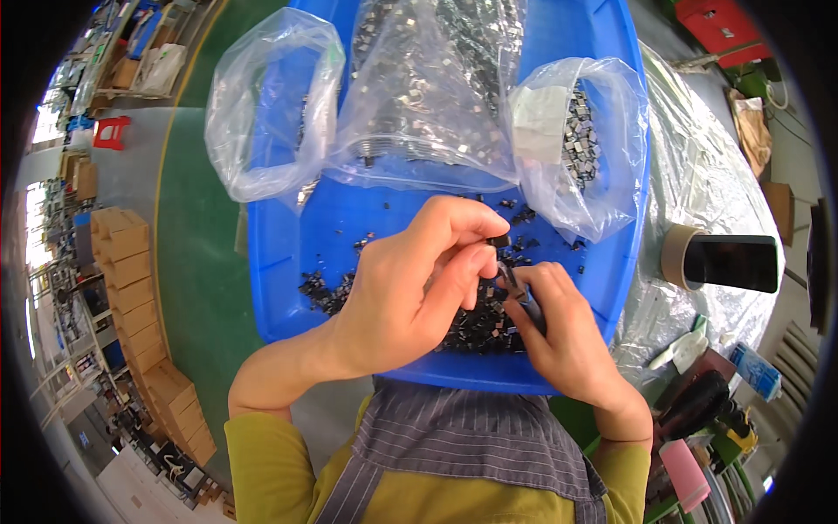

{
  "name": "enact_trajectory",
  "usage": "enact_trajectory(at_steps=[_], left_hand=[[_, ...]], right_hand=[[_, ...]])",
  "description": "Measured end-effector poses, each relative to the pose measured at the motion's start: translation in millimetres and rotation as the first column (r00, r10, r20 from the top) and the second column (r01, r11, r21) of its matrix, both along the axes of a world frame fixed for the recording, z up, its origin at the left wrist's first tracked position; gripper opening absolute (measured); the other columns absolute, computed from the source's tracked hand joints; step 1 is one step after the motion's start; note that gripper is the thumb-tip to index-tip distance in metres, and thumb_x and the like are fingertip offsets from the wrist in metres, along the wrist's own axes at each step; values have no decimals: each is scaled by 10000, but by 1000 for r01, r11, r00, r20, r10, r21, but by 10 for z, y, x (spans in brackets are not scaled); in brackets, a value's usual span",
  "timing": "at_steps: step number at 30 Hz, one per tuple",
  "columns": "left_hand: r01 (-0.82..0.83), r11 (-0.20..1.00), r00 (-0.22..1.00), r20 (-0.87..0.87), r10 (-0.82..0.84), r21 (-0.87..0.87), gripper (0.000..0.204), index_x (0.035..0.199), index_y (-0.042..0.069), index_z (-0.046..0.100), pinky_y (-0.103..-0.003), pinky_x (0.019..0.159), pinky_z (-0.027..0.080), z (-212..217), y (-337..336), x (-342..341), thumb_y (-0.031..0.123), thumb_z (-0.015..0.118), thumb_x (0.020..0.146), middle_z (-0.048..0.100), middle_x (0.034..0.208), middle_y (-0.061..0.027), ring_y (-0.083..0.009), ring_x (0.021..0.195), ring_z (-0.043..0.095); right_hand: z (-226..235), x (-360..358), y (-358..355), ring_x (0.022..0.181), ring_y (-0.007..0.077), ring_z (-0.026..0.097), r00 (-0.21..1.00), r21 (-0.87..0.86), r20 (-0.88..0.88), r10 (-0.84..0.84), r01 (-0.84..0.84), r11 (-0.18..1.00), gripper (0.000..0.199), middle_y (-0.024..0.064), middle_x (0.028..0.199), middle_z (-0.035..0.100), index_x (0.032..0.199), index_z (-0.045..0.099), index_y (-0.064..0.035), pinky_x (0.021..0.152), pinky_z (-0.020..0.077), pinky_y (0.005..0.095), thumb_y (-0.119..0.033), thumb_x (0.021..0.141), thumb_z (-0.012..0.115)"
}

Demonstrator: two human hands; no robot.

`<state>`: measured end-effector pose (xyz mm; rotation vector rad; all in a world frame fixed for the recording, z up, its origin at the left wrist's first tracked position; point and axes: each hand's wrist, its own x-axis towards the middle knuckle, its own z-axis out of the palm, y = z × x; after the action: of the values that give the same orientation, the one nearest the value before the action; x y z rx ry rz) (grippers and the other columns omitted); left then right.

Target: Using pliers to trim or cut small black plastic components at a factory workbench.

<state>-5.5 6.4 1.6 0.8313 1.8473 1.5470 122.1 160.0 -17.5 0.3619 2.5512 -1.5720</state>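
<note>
My left hand (pixel 393 288) is closed, its thumb and forefinger pinching a small black part (pixel 498 241) above a blue plastic tub (pixel 463 370). Close beside it, my right hand (pixel 567 327) wraps round a small hand tool with a dark handle (pixel 530 313). The tool's narrow metal end points toward the left fingertips, and the fingers hide most of its shape. Beneath both hands lies a loose pile of small black pieces (pixel 480 336). A clear plastic bag (pixel 419 157) full of small black and silvery parts lies at the tub's far end.
Open clear bags stand at the tub's left (pixel 229 131) and right (pixel 618 188); the right one holds small parts. On the foil-covered surface at right are a tape roll (pixel 676 253), a phone (pixel 733 262) and a glove (pixel 685 349). Cardboard boxes (pixel 131 271) stand far left.
</note>
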Motion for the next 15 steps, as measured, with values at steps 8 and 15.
enact_trajectory(at_steps=[8, 15], left_hand=[[59, 998, 977, -207, -56, 8, 304, 1194, -13, 549, -211, 542, 494, -97, -30, 38, -41, 562, 892, 658, 842, -92, -79, 597, 602], [23, 999, 926, -377, -5, 43, 354, 1164, -25, 579, -258, 561, 523, -143, 5, 94, -67, 629, 816, 673, 900, -133, -169, 665, 671]], right_hand=[[-26, -40, -23, 941, 361, 543, 1000, 15, 20, 23, -23, 1000, 381, 164, 1035, 526, 1142, 477, -27, 807, 450, 399, 7, 803, 647], [15, -50, -10, 991, 360, 551, 998, -107, 57, 35, -29, 994, 418, 179, 1105, 505, 1209, 454, -24, 833, 458, 390, -4, 834, 638]])
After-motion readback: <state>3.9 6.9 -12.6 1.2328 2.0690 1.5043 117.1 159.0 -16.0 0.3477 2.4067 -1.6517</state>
